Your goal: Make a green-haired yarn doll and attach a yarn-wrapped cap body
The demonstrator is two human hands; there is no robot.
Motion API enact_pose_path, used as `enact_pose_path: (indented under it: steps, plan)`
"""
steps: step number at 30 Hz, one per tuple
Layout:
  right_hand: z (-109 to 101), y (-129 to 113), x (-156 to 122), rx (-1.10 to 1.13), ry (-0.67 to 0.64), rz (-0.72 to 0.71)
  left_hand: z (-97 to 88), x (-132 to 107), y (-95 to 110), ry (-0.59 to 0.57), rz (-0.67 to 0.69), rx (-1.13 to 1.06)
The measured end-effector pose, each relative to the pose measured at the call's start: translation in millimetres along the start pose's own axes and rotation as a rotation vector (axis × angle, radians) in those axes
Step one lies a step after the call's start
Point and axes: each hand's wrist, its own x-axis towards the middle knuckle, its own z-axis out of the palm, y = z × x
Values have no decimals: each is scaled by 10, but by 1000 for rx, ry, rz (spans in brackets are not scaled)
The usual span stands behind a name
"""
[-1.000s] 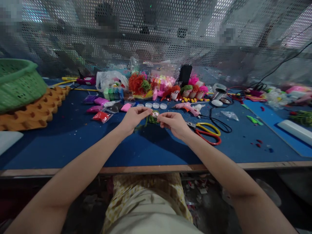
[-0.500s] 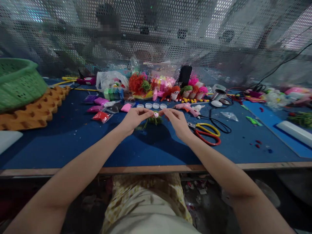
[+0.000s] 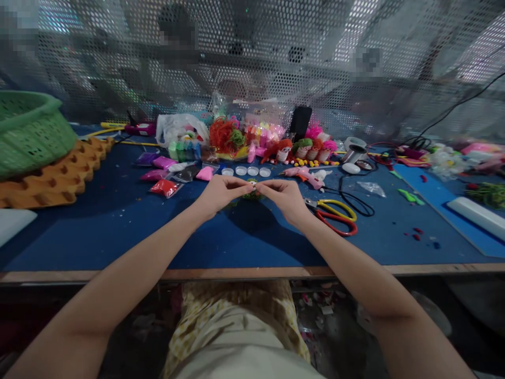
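At the middle of the blue table, my left hand (image 3: 223, 195) and my right hand (image 3: 284, 197) meet fingertip to fingertip, both closed in a pinch. Between and behind the fingertips shows a small green yarn doll (image 3: 251, 196) with a pale face patch, mostly covered by my fingers. Whether a tiny part is also pinched there cannot be made out. Just beyond the fingers stands a row of small clear round dishes (image 3: 253, 171). To the right of my right hand lie scissors (image 3: 335, 215) with one yellow and one red handle.
A pink glue gun (image 3: 303, 175) with a black cord lies behind my right hand. Several finished yarn dolls (image 3: 311, 150) line the back. Bags of coloured clay (image 3: 165, 188) lie left. A green basket (image 3: 35, 134) rests on an orange egg tray (image 3: 59, 176) at far left.
My two hands have drawn closer, so the fingertips now meet in front of the doll's face, covering more of it. The surrounding things have not moved.
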Motion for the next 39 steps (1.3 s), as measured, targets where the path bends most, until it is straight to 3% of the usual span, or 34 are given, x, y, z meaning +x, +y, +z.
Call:
enact_pose_path:
  steps: [13, 21, 33, 39]
  plan:
    - [48, -24, -21, 85, 33, 63, 26, 12, -38, -65, 37, 122]
    - [76, -60, -64, 149, -53, 174, 116, -2, -39, 42, 5, -57]
    - [109, -51, -68, 147, -85, 194, 207, -16, -80, -14, -82, -361]
    - [60, -103, -69, 96, -80, 163, 205, -17, -70, -5, -88, -362]
